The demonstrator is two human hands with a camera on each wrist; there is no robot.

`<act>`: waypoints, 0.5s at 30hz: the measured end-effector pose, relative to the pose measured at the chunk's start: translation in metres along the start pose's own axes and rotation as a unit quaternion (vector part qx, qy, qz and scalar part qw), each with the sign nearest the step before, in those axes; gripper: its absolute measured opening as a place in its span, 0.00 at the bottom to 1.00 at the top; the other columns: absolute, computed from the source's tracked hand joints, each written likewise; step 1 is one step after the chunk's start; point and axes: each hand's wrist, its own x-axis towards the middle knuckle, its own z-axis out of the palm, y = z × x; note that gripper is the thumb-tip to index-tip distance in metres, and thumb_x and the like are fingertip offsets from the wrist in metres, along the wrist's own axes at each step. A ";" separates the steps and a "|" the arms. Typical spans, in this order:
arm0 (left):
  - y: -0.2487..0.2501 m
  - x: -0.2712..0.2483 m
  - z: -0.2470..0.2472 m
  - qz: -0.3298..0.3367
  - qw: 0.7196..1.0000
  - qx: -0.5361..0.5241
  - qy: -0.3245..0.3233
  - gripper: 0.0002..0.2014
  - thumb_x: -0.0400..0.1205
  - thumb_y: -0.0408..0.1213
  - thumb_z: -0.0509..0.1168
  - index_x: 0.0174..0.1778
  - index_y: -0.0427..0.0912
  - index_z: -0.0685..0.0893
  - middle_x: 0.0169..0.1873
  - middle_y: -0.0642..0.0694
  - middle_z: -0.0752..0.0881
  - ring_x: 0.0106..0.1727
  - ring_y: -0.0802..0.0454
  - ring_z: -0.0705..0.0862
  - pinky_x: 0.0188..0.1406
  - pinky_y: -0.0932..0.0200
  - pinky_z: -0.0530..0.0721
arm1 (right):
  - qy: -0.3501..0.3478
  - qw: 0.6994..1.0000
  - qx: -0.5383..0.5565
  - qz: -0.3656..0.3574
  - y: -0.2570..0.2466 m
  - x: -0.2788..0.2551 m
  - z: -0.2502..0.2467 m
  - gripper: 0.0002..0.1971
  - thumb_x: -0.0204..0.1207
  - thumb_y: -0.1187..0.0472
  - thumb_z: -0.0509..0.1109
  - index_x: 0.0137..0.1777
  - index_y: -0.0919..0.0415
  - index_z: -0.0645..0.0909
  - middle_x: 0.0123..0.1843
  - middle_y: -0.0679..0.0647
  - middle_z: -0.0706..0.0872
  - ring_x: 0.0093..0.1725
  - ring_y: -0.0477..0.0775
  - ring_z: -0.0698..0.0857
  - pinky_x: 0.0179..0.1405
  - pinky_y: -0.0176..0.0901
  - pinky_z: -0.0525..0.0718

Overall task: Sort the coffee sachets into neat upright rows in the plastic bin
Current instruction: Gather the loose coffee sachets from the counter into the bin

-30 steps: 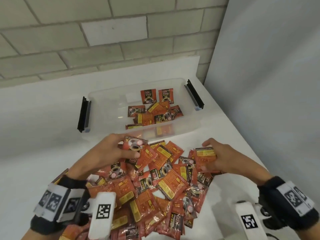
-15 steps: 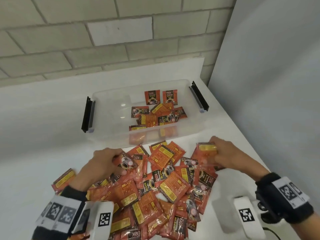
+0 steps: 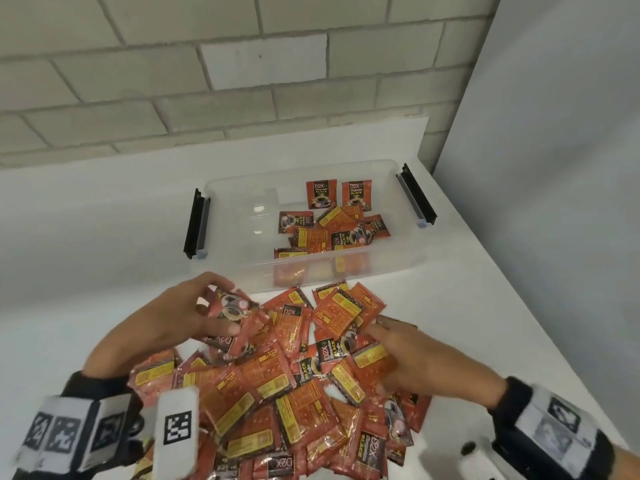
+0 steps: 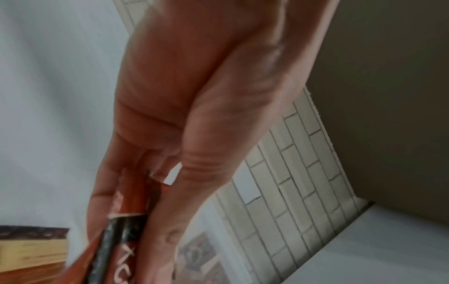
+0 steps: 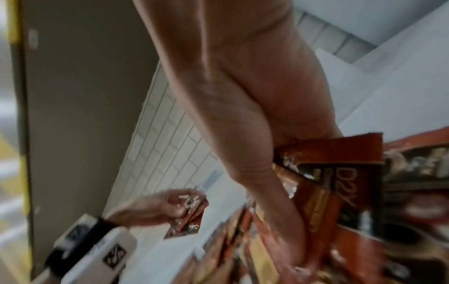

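Work surface: a white table (image 3: 104, 220) carries the clear plastic bin (image 3: 242, 216) at the far side and, just in front of it, a large loose pile of coffee sachets (image 3: 277, 393) — by far the greater share of the stock, overlapping at all angles.

Bin contents: a small jumble of sachets (image 3: 329, 233) lies flat in the right half; only two sachets (image 3: 339, 194) stand upright against the far wall. The left half shows bare floor. No complete row exists.

Left hand (image 3: 166, 323): fingers and thumb curled round a small bunch of sachets (image 3: 230, 306), raised at the pile's far left edge, near the bin's front wall. The left wrist view confirms sachets pinched edge-on between thumb and fingers.

Right hand (image 3: 412, 362): resting on the pile's right side, forefinger extended; whether the remaining fingers hold a sachet cannot be told — both views are obscured or blurred there.

Assessment: task at an early stage. Outstanding: moving nearly the whole pile and righting the flat sachets.
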 end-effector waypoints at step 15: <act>-0.003 0.011 0.019 -0.026 0.997 -0.039 0.063 0.15 0.65 0.38 0.81 0.46 0.44 0.89 0.43 0.47 0.91 0.44 0.49 0.90 0.54 0.49 0.85 | 0.066 0.968 0.233 0.059 -0.009 0.018 -0.058 0.24 0.65 0.59 0.83 0.58 0.49 0.77 0.52 0.48 0.90 0.48 0.49 0.90 0.51 0.43 0.87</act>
